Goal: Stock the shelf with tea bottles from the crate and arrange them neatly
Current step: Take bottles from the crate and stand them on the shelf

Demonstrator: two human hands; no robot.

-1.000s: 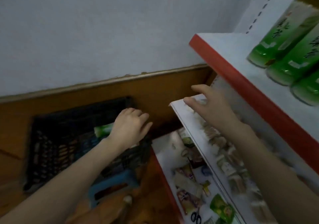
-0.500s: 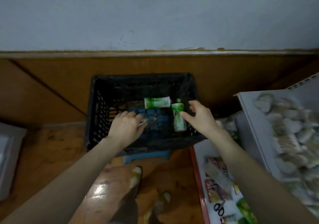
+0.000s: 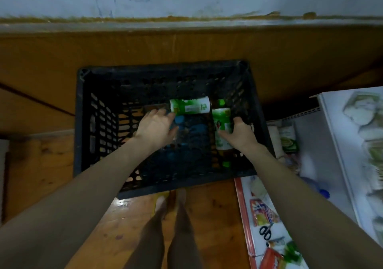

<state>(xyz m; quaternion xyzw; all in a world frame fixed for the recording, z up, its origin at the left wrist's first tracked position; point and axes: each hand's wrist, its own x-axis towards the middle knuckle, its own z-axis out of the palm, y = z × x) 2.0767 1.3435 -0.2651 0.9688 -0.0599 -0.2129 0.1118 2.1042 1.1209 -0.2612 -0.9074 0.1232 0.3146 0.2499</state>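
Two green-labelled tea bottles lay in the black crate [image 3: 83,123]: the crosswise bottle [image 3: 189,106] near its far wall, and the lengthwise bottle [image 3: 221,123] just beside that one's right end. The right hand [image 3: 241,135] held the lengthwise bottle, thumb over the label, fingers [image 3: 238,121] curled down its right side. The left hand [image 3: 155,127] had its fingers straight and slightly apart, tips at the crosswise bottle's left end. Right of the crate stood the white shelf [image 3: 323,136], with scissors [image 3: 265,232] on its lower level.

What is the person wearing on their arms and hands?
Nothing that shows. The left hand and right hand are bare: no gloves, and no rings or watch that I can make out. The left forearm and right forearm are bare too, no sleeves in view.
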